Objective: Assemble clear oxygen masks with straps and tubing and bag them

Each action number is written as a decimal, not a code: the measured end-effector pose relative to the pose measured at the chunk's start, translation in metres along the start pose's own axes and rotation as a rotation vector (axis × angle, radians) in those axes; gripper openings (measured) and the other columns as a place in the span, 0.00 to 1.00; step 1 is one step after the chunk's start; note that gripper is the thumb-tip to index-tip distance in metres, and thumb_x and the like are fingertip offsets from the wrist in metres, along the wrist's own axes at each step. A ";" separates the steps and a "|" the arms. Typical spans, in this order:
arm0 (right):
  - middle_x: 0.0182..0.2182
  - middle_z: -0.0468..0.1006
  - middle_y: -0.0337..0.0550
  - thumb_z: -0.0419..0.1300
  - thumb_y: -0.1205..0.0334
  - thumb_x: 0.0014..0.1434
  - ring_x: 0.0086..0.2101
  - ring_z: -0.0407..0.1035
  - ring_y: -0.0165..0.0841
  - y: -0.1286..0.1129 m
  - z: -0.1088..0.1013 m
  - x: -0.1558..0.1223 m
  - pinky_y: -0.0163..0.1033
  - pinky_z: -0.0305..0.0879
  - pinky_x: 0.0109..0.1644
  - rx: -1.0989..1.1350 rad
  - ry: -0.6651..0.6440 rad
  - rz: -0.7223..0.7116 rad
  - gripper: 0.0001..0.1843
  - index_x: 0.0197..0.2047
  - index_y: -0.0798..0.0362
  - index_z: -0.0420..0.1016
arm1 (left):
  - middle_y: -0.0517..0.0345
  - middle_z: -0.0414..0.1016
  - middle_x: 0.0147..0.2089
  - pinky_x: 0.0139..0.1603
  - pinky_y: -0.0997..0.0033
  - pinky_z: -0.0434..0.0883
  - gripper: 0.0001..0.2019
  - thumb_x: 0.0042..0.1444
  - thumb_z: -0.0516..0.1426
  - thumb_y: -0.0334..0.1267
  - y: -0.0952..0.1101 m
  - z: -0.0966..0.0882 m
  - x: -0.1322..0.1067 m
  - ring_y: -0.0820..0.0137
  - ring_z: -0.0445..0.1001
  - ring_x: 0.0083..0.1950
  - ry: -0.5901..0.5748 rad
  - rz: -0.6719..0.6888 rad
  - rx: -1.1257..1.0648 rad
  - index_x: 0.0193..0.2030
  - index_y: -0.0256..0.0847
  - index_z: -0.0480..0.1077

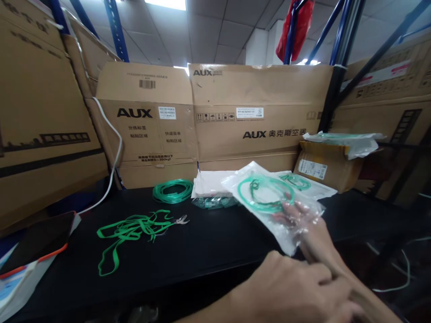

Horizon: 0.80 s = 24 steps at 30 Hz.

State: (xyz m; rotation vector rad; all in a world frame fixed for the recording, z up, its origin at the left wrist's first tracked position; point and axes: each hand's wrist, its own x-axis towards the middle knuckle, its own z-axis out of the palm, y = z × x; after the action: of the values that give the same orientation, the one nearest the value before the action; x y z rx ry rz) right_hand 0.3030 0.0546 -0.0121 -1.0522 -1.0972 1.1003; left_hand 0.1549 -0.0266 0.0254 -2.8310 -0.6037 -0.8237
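Note:
A clear plastic bag with a white backing [286,235] is raised over the right side of the black table. It contains a coil of translucent green tubing [242,197]. My right hand [298,213] holds the bag at its near right side; the fingers show through clear plastic beside the coil, and I cannot tell whether they are inside the bag. Close to the camera, my left hand [296,287] is curled in front of my right forearm, slightly blurred. Its fingertips lie over or against that forearm, and anything in its grasp is hidden.
Green elastic straps [134,226] lie at left beside small metal cutters [182,220]. Behind are a green tubing coil [173,191], white packets [212,183] and another bagged coil [296,181]. A small carton [323,166] stands back right, a device with orange edging [50,255] left.

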 end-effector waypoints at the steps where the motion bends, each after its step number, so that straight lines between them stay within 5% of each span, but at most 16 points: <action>1: 0.48 0.84 0.49 0.67 0.50 0.64 0.45 0.81 0.45 -0.006 -0.006 0.010 0.49 0.78 0.54 0.029 0.063 -0.038 0.35 0.69 0.52 0.64 | 0.67 0.83 0.35 0.15 0.67 0.54 0.15 0.73 0.53 0.50 0.003 0.001 -0.005 0.70 0.80 0.27 -0.003 0.014 0.007 0.51 0.46 0.76; 4: 0.52 0.81 0.53 0.66 0.54 0.66 0.46 0.81 0.42 -0.017 -0.022 0.043 0.45 0.80 0.51 0.090 0.207 -0.092 0.34 0.70 0.54 0.62 | 0.68 0.81 0.30 0.15 0.67 0.47 0.14 0.72 0.55 0.51 0.000 0.003 -0.025 0.72 0.77 0.24 -0.038 -0.002 0.005 0.46 0.47 0.79; 7: 0.56 0.77 0.52 0.63 0.55 0.70 0.47 0.79 0.41 -0.014 -0.033 0.074 0.48 0.80 0.48 0.111 0.253 -0.053 0.26 0.67 0.52 0.66 | 0.65 0.82 0.33 0.19 0.69 0.52 0.10 0.69 0.59 0.45 -0.019 -0.003 -0.050 0.71 0.79 0.27 -0.080 -0.132 -0.026 0.46 0.46 0.81; 11: 0.53 0.78 0.48 0.63 0.58 0.70 0.46 0.77 0.39 0.002 -0.035 0.100 0.49 0.78 0.47 0.086 0.142 0.119 0.17 0.59 0.54 0.73 | 0.64 0.82 0.35 0.28 0.71 0.62 0.10 0.71 0.57 0.38 -0.044 -0.018 -0.082 0.71 0.79 0.30 -0.099 -0.404 -0.158 0.47 0.48 0.82; 15: 0.54 0.77 0.48 0.64 0.58 0.70 0.47 0.77 0.40 0.013 -0.030 0.116 0.49 0.78 0.48 0.047 0.028 0.226 0.17 0.58 0.54 0.73 | 0.63 0.74 0.27 0.30 0.73 0.64 0.18 0.73 0.52 0.37 -0.057 -0.026 -0.098 0.73 0.74 0.28 -0.041 -0.569 -0.169 0.34 0.42 0.80; 24: 0.56 0.76 0.50 0.64 0.57 0.70 0.49 0.76 0.42 0.023 -0.007 0.145 0.52 0.77 0.51 -0.064 -0.107 0.340 0.18 0.60 0.54 0.73 | 0.65 0.71 0.26 0.30 0.73 0.61 0.19 0.72 0.53 0.38 -0.056 -0.025 -0.098 0.74 0.70 0.26 -0.017 -0.652 -0.211 0.30 0.42 0.77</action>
State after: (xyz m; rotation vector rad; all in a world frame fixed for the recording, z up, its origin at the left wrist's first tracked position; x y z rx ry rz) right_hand 0.3230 0.2006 -0.0170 -1.2737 -1.0672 1.4119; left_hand 0.0439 -0.0143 -0.0054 -2.8334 -1.5738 -0.9948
